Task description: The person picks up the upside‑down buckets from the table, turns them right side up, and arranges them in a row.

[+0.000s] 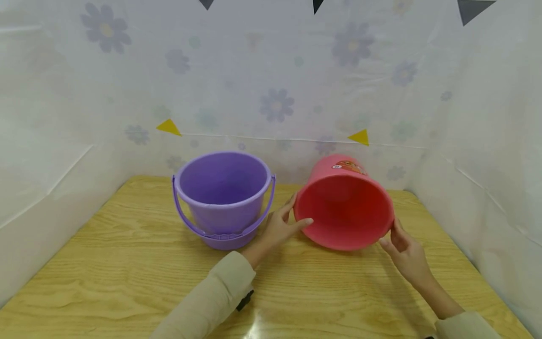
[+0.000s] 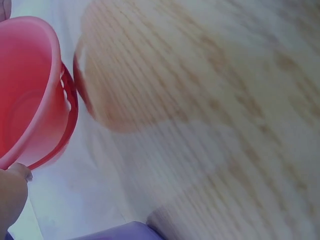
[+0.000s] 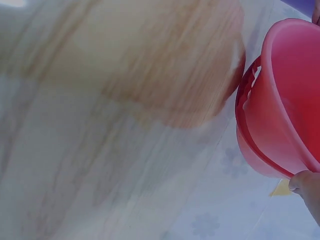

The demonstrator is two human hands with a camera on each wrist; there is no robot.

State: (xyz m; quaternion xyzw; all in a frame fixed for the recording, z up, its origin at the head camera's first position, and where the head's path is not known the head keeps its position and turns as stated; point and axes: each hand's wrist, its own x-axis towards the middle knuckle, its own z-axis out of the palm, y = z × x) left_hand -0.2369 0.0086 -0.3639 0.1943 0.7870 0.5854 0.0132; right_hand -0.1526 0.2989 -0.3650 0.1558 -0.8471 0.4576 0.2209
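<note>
A pinkish-red bucket (image 1: 344, 212) is tilted on its side above the right part of the table, its mouth facing me. My left hand (image 1: 279, 229) holds its left rim, with the thumb at the front. On the opposite side, my right hand (image 1: 408, 256) grips the lower right rim between thumb and fingers. The red handle (image 3: 246, 117) hangs against the underside of the bucket in the right wrist view. Whether the bucket touches the table cannot be told. A purple bucket (image 1: 224, 216) stands upright beside my left forearm, its handle (image 1: 226, 237) lowered to the front.
The wood-grain table (image 1: 118, 268) lies under both buckets. A pale flowered sheet (image 1: 237, 84) hangs behind it, with white sheets at the sides. Yellow triangular flags (image 1: 360, 137) on a string cross the back sheet, and dark flags (image 1: 474, 10) hang along the top.
</note>
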